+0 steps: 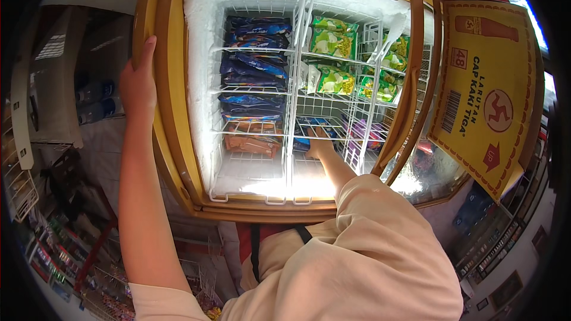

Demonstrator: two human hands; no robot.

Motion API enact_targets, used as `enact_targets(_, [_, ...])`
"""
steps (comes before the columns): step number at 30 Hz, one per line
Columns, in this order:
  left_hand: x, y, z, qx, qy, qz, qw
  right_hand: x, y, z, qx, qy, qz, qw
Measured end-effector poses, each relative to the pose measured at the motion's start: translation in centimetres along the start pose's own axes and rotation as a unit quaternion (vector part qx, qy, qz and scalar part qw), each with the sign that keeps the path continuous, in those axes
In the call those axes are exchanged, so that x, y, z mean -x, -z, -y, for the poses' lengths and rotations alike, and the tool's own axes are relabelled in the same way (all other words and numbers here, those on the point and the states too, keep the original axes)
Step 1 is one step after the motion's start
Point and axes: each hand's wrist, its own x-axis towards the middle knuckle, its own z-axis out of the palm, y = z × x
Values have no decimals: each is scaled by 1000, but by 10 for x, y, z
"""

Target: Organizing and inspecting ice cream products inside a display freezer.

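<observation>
A chest freezer with a gold-brown frame (173, 98) stands before me, its glass lid slid to the right. My left hand (142, 87) holds the frame's left edge, thumb on top; its other fingers are mostly hidden. Deep inside, my right hand (317, 143) reaches under a wire divider and touches dark blue ice cream packs (302, 138). Whether its fingers close on a pack is unclear. White wire baskets (290, 111) hold blue packs (254, 69) at left, brown-orange packs (252, 142) below them, green packs (333, 44) at centre, and purple packs (363, 131) to the right.
Thick frost (200, 53) coats the freezer walls. A yellow printed carton (486, 84) sits on the right side of the glass top. Water bottles (96, 100) stand at left. Shop shelves with goods (58, 254) lie at lower left, more shelves (495, 245) at right.
</observation>
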Motion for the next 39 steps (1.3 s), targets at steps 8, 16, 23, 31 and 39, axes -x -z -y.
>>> enact_targets(8, [3, 1, -3, -4, -3, -3, 1000, -5, 5, 0, 5, 4, 2, 1000])
enact_targets(16, [6, 0, -8, 9, 1, 1, 1000, -12, 12, -2, 15, -2, 49, 999])
enact_targets(23, [3, -1, -2, 30, -15, -6, 999, -18, 1, -3, 38, -3, 33, 999])
enact_targets(31, [4, -2, -2, 40, -26, 0, 999, -24, 2, -16, 1, 22, 52, 998])
enact_targets(39, [-3, -2, 6, 29, -37, 2, 999, -13, 19, 3, 60, 19, 92, 994])
